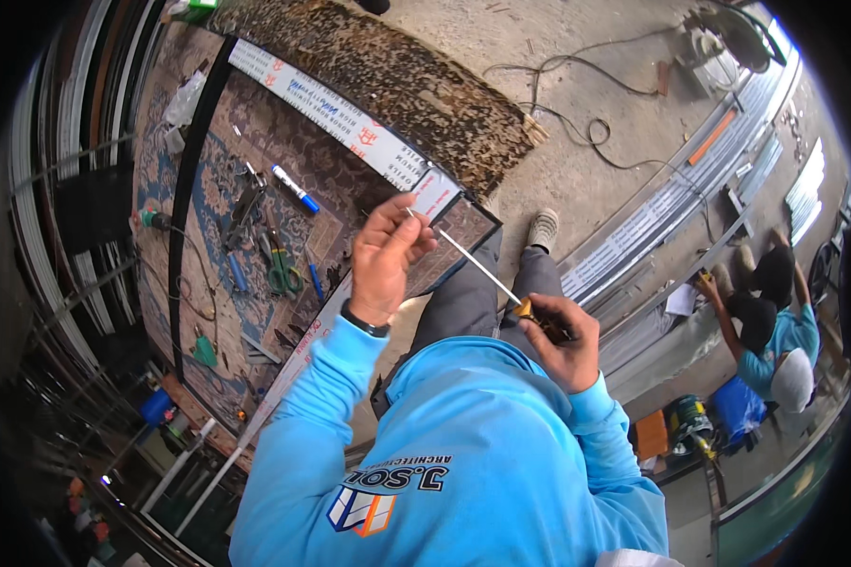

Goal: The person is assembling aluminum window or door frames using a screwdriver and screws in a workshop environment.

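My right hand [565, 342] is closed round the yellow-and-black handle of a screwdriver [482, 268]. Its long, thin, pale shaft slants up and left toward my left hand [385, 253]. There the thumb and fingers are pinched together by the shaft's far end; what they hold is too small to make out. Just beyond those fingertips is the corner of a frame made of metal profile [350, 132], dark at the edges and covered in white printed film. The frame lies on a table covered with patterned carpet [298, 222].
On the carpet lie a blue-and-white marker [295, 189], green-handled scissors [282, 274] and other hand tools. A worn brown carpet piece [397, 80] borders the frame. Long profiles [671, 184] and a cable [586, 123] lie on the floor. Another person [780, 340] crouches at the right.
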`<state>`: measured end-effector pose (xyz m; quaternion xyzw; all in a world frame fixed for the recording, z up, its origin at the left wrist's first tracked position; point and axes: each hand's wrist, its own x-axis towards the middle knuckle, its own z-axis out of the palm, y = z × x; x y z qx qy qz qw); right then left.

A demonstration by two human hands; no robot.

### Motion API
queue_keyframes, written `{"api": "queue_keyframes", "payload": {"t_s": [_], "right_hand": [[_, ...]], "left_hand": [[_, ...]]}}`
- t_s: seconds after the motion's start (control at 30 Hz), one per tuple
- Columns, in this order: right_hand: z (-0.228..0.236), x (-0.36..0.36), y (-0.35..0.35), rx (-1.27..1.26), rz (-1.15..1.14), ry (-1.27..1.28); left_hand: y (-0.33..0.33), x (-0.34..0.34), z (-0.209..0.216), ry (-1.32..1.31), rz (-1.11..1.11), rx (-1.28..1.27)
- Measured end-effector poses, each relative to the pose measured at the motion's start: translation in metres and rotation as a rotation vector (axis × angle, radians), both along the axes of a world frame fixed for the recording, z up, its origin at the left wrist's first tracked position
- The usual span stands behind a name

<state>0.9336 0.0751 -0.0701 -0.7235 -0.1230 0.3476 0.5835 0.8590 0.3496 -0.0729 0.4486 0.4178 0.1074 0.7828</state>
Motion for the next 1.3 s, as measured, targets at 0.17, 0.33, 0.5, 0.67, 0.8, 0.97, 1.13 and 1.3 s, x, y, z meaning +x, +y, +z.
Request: {"api": "queue_keyframes", "payload": {"t_s": [0.17, 0.33, 0.5, 0.67, 0.8, 0.97, 1.13, 1.3], "right_hand": [[-0.005, -0.002, -0.021, 0.021, -0.036, -0.106], [-0.017, 0.002, -0.039, -0.023, 0.0, -0.142], [-0.034, 0.005, -0.046, 0.047, -0.021, -0.173], [-0.042, 0.007, -0.047, 0.036, -0.061, 0.056], [-0.053, 0.015, -0.042, 0.072, -0.034, -0.124], [-0.075, 0.009, -0.041, 0.143, -0.078, 0.093], [-0.09, 0.008, -0.03, 0.182, -0.064, 0.374], [-0.092, 0.02, -0.02, 0.157, -0.047, 0.239]], "left_hand": [[-0.038, 0.004, -0.012, 0.115, 0.065, -0.147], [-0.054, 0.007, -0.026, 0.154, 0.033, -0.086], [-0.06, 0.014, -0.03, 0.199, -0.011, -0.062], [-0.066, 0.018, -0.032, 0.19, 0.035, -0.042], [-0.064, 0.017, -0.038, 0.208, 0.069, -0.033], [-0.066, 0.02, -0.042, 0.265, 0.062, 0.036], [-0.067, 0.017, -0.058, 0.318, 0.143, -0.042], [-0.072, 0.027, -0.059, 0.351, 0.234, -0.035]]}}
